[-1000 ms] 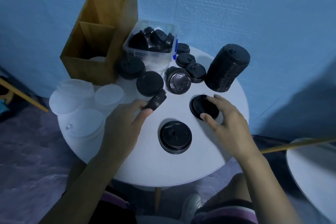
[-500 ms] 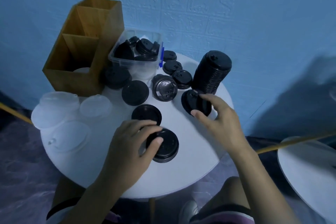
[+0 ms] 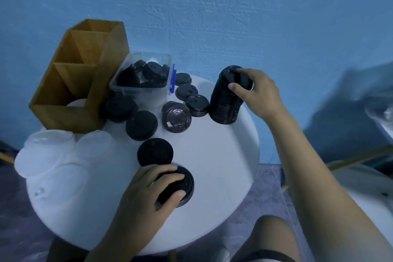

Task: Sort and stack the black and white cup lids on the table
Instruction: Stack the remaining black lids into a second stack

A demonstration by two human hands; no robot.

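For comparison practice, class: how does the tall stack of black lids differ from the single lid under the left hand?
The tall stack rises many lids high; the single lid lies low and flat. The tall stack stands at the table's far right; the single lid sits near its front edge. Both are black, round and gripped from above, by the right hand and left hand.

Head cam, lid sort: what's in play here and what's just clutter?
Job: left hand gripping a black lid; right hand gripping the tall black stack; loose black lids; white lids; clear tub of black lids.
Lying about: wooden organiser; second table at right.
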